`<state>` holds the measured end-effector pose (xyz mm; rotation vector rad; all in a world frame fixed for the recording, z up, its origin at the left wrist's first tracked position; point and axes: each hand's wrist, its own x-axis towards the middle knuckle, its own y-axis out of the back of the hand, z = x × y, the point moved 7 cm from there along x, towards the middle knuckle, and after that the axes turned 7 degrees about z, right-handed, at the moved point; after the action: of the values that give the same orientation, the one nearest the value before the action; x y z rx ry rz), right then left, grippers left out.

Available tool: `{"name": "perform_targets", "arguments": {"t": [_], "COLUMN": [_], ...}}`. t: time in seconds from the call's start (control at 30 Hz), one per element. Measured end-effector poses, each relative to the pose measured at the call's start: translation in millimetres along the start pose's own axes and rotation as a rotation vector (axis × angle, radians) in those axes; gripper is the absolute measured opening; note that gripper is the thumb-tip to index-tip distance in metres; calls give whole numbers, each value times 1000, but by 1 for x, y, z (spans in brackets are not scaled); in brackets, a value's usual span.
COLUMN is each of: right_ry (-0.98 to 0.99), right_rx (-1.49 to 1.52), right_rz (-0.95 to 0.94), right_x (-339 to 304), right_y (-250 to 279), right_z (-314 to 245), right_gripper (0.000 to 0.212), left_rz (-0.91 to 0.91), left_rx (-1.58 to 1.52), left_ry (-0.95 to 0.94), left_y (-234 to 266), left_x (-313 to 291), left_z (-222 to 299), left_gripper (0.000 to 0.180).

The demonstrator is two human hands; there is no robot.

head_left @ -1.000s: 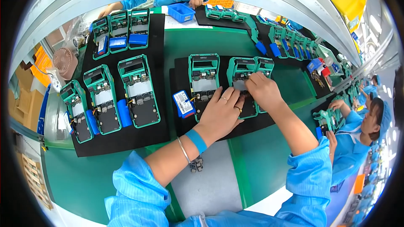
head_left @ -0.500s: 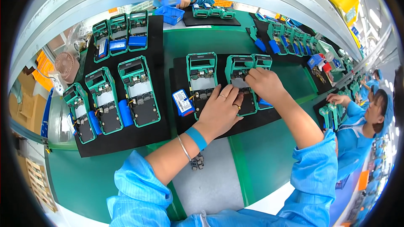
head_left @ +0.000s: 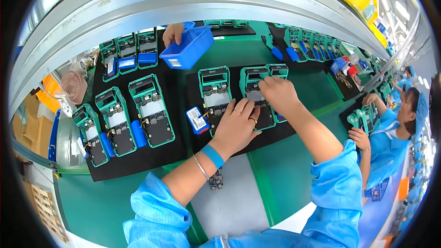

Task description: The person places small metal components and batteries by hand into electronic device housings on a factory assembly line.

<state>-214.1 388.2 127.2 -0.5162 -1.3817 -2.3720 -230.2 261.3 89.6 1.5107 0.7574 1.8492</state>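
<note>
Both hands work at a green device housing with dark parts inside, lying on a black mat. My left hand has its fingers bent over the left edge of this housing, thumb near its lower part. My right hand is closed in a pinch over the upper inside of the housing; whatever its fingertips hold is hidden. Just left lies another green housing with a pale panel, wired to a blue battery pack with a white label. A third housing is partly covered by my right hand.
More housings with blue batteries lie on a black mat at left. Opposite, another person's hand holds a blue bin. Small dark parts lie by my left forearm. A metal beam crosses above; a co-worker sits at right.
The blue bin across the bench has been lifted closer, held by another person's hand. My hands stay at the same housing; the whole view has shifted slightly.
</note>
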Motion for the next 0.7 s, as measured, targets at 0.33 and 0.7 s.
{"name": "perform_targets", "arguments": {"t": [0.33,0.7], "right_ry": [-80,-163], "right_rx": [859,916], "right_rz": [8,-152], "right_x": [-58,-104], "right_y": [87,71], "right_z": [-110,-200], "right_gripper": [11,15], "left_rz": [118,107], "left_rx": [-53,9], "left_ry": [-35,-28], "left_y": [-7,-9], "left_x": [-6,-9], "left_z": [-7,-6], "left_gripper": [59,58]}}
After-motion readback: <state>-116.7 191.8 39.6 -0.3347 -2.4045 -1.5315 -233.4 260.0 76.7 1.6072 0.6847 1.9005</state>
